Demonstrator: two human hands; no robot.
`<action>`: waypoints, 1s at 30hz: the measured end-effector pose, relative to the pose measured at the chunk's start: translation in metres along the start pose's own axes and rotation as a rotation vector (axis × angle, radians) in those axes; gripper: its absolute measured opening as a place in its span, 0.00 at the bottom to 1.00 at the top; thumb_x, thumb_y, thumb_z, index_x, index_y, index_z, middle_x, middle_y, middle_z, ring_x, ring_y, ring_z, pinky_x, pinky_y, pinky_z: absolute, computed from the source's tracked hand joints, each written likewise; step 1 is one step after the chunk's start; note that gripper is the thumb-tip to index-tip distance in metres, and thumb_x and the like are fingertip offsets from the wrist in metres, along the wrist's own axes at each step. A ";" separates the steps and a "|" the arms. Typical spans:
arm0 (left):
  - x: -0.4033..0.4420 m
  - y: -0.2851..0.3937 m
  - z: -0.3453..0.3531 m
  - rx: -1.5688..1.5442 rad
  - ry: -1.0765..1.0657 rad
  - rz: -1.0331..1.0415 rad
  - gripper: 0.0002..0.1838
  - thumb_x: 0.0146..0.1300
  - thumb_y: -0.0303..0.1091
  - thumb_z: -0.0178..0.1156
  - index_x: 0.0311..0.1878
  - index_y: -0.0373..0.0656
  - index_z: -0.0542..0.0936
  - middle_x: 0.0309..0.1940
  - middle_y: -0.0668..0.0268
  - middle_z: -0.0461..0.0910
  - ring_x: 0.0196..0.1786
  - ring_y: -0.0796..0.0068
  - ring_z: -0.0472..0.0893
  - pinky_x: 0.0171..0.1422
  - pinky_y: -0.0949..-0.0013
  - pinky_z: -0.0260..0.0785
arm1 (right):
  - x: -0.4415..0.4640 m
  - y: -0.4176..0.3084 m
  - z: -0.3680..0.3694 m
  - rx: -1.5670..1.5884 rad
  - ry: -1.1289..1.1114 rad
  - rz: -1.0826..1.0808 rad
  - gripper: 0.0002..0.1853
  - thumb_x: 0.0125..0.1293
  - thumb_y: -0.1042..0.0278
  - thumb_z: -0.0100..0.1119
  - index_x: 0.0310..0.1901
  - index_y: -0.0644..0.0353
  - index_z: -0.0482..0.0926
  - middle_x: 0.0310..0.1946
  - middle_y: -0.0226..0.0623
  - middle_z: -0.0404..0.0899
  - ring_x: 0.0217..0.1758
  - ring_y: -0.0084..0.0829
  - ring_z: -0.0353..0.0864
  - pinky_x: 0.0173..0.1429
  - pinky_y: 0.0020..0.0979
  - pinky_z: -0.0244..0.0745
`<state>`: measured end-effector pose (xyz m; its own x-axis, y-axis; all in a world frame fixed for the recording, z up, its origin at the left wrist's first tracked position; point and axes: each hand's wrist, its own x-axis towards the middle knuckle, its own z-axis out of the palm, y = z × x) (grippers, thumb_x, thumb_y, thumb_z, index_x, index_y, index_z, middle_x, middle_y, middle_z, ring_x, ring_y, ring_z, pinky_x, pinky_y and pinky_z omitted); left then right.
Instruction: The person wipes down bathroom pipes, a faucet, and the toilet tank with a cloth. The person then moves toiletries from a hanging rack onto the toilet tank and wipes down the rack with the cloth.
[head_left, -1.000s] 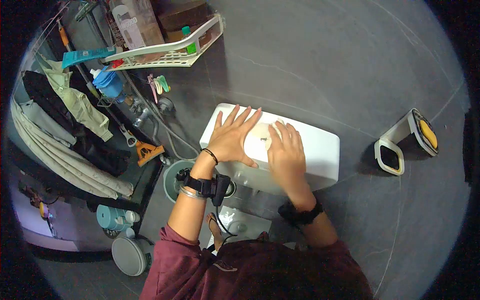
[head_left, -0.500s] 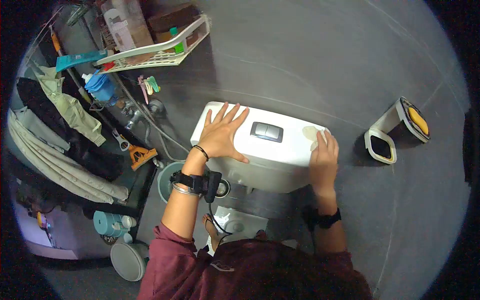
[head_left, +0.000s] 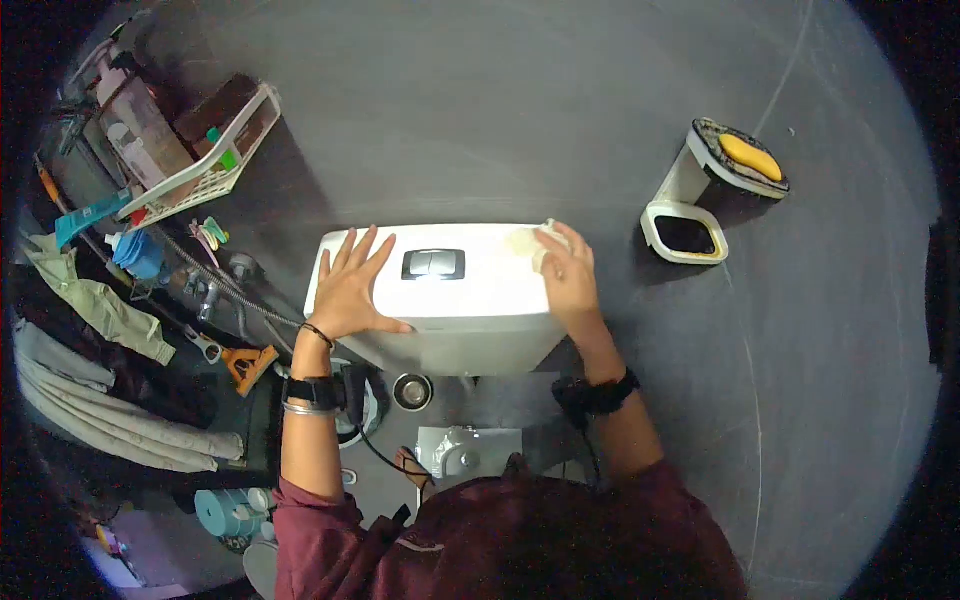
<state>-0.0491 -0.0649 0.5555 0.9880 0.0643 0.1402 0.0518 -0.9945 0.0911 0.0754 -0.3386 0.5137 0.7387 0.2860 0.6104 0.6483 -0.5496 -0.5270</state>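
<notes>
A white toilet cistern [head_left: 490, 295] stands against the grey wall, its silver dual flush button [head_left: 433, 264] set in the top. My left hand [head_left: 350, 295] lies with spread fingers on the left end of the lid, thumb over the front edge. At the lid's right end, my right hand [head_left: 570, 280] has its fingers bent over a pale cream cloth [head_left: 522, 241], pressing it to the surface. Part of the cloth sticks up by the back edge; the rest is hidden under the fingers.
A white wall shelf [head_left: 215, 180] with bottles hangs at upper left, near a hose and tap [head_left: 208, 300]. Clothes [head_left: 110, 400] hang on the left. A wall holder [head_left: 690, 205] with a yellow soap bar [head_left: 750, 157] is at right.
The view has turned and shifted, so the cistern sits further left and more level. My right hand's fingers are more bent on the cloth; my left hand stays on the lid.
</notes>
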 end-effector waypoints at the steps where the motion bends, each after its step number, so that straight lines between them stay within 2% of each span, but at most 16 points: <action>1: 0.001 0.000 0.000 0.000 0.010 0.007 0.69 0.16 0.66 0.73 0.71 0.58 0.56 0.72 0.59 0.50 0.74 0.53 0.45 0.71 0.39 0.36 | -0.005 0.006 0.001 0.007 -0.008 0.003 0.17 0.59 0.75 0.49 0.50 0.64 0.76 0.52 0.47 0.72 0.58 0.44 0.69 0.64 0.38 0.62; 3: 0.001 -0.002 0.000 0.000 0.027 0.015 0.68 0.16 0.67 0.72 0.71 0.59 0.56 0.72 0.59 0.50 0.74 0.53 0.45 0.71 0.38 0.37 | -0.016 0.012 0.003 0.525 0.111 0.178 0.17 0.65 0.71 0.43 0.52 0.66 0.74 0.56 0.47 0.70 0.61 0.44 0.67 0.66 0.37 0.59; 8: -0.002 0.000 -0.002 0.006 0.052 0.004 0.66 0.19 0.67 0.72 0.70 0.58 0.58 0.71 0.60 0.51 0.74 0.53 0.46 0.70 0.36 0.38 | -0.070 0.016 0.015 0.641 0.191 0.362 0.21 0.70 0.62 0.39 0.55 0.68 0.71 0.63 0.47 0.61 0.65 0.39 0.63 0.66 0.35 0.57; 10: -0.004 0.001 -0.005 0.008 0.068 0.042 0.65 0.19 0.67 0.72 0.69 0.57 0.59 0.71 0.61 0.53 0.73 0.53 0.47 0.70 0.36 0.38 | -0.084 0.011 0.023 0.382 0.372 0.104 0.22 0.70 0.61 0.38 0.59 0.68 0.66 0.62 0.49 0.62 0.66 0.46 0.61 0.67 0.42 0.54; 11: -0.006 0.000 -0.004 0.022 0.089 0.057 0.64 0.21 0.68 0.71 0.69 0.56 0.60 0.70 0.62 0.54 0.73 0.54 0.49 0.70 0.36 0.40 | -0.088 0.014 0.030 0.389 0.352 0.092 0.22 0.70 0.61 0.38 0.59 0.68 0.66 0.62 0.49 0.62 0.66 0.46 0.61 0.67 0.42 0.54; 13: -0.008 -0.001 -0.002 0.012 0.116 0.065 0.63 0.21 0.68 0.70 0.69 0.56 0.60 0.70 0.62 0.54 0.73 0.55 0.49 0.70 0.37 0.40 | -0.092 0.021 0.041 0.020 0.495 -0.185 0.21 0.71 0.63 0.36 0.60 0.66 0.63 0.61 0.51 0.62 0.65 0.55 0.59 0.67 0.49 0.52; 16: -0.014 -0.001 0.000 0.017 0.160 0.068 0.62 0.24 0.69 0.69 0.69 0.57 0.60 0.70 0.65 0.55 0.73 0.60 0.50 0.72 0.41 0.41 | -0.084 0.029 0.042 -0.112 0.547 -0.477 0.18 0.70 0.69 0.37 0.58 0.65 0.67 0.59 0.54 0.63 0.66 0.60 0.56 0.68 0.51 0.50; 17: -0.015 0.002 0.001 0.032 0.166 0.062 0.62 0.24 0.69 0.69 0.69 0.58 0.59 0.70 0.66 0.55 0.73 0.61 0.51 0.72 0.42 0.42 | -0.083 0.030 0.040 -0.101 0.536 -0.495 0.18 0.70 0.69 0.37 0.58 0.65 0.67 0.59 0.54 0.63 0.66 0.60 0.56 0.68 0.51 0.50; 19: -0.019 0.006 0.003 0.078 0.200 0.050 0.61 0.25 0.67 0.69 0.69 0.59 0.59 0.70 0.68 0.57 0.72 0.65 0.53 0.73 0.46 0.44 | -0.085 0.028 0.031 -0.149 0.045 -0.631 0.17 0.67 0.72 0.42 0.55 0.63 0.72 0.60 0.46 0.66 0.67 0.53 0.56 0.69 0.48 0.51; 21: -0.021 0.007 0.008 0.068 0.230 0.029 0.59 0.26 0.66 0.70 0.68 0.59 0.59 0.69 0.68 0.57 0.72 0.65 0.54 0.72 0.46 0.45 | -0.083 0.006 0.042 -0.470 -0.003 -0.904 0.20 0.61 0.68 0.47 0.55 0.58 0.74 0.63 0.29 0.66 0.68 0.37 0.59 0.65 0.43 0.58; 22: -0.024 0.008 0.010 0.066 0.254 0.021 0.58 0.27 0.65 0.70 0.68 0.59 0.60 0.69 0.69 0.58 0.72 0.66 0.55 0.72 0.47 0.46 | -0.078 -0.012 0.045 -0.469 -0.012 -0.921 0.20 0.61 0.68 0.47 0.55 0.58 0.74 0.63 0.29 0.66 0.68 0.37 0.59 0.65 0.43 0.58; 24: -0.034 0.012 0.013 0.064 0.279 -0.009 0.54 0.32 0.62 0.69 0.68 0.57 0.61 0.68 0.69 0.60 0.71 0.67 0.56 0.72 0.49 0.47 | -0.070 -0.039 0.046 -0.439 -0.194 -1.032 0.20 0.63 0.69 0.45 0.57 0.53 0.74 0.64 0.20 0.65 0.66 0.26 0.62 0.64 0.33 0.60; 26: -0.044 0.010 0.024 0.030 0.400 -0.062 0.52 0.36 0.61 0.68 0.68 0.56 0.60 0.68 0.68 0.60 0.71 0.67 0.57 0.72 0.49 0.47 | -0.069 -0.024 0.033 -0.479 -0.227 -1.030 0.20 0.62 0.68 0.46 0.57 0.51 0.74 0.65 0.18 0.65 0.66 0.24 0.62 0.65 0.33 0.58; 27: -0.054 0.013 0.023 0.001 0.430 -0.091 0.46 0.43 0.52 0.69 0.67 0.54 0.62 0.68 0.68 0.60 0.71 0.65 0.56 0.72 0.49 0.46 | -0.068 -0.013 0.024 -0.521 -0.244 -1.007 0.21 0.61 0.67 0.47 0.57 0.49 0.75 0.65 0.16 0.64 0.66 0.22 0.61 0.66 0.33 0.57; 28: -0.063 0.013 0.025 -0.005 0.440 -0.109 0.46 0.43 0.52 0.69 0.67 0.54 0.62 0.68 0.68 0.60 0.71 0.65 0.56 0.72 0.49 0.46 | -0.071 0.008 0.015 -0.551 -0.144 -1.010 0.21 0.61 0.67 0.47 0.57 0.47 0.75 0.65 0.14 0.63 0.68 0.22 0.58 0.68 0.34 0.54; 30: -0.082 0.015 0.031 -0.033 0.465 -0.254 0.43 0.45 0.41 0.70 0.66 0.52 0.62 0.68 0.66 0.58 0.71 0.59 0.55 0.72 0.49 0.46 | -0.077 0.041 0.002 -0.577 -0.049 -1.033 0.21 0.61 0.66 0.48 0.57 0.45 0.74 0.65 0.12 0.63 0.70 0.23 0.55 0.71 0.35 0.50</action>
<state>-0.1251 -0.0874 0.5152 0.7759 0.3405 0.5311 0.2695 -0.9400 0.2090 0.0449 -0.3816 0.4440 -0.0722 0.8253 0.5601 0.7722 -0.3092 0.5551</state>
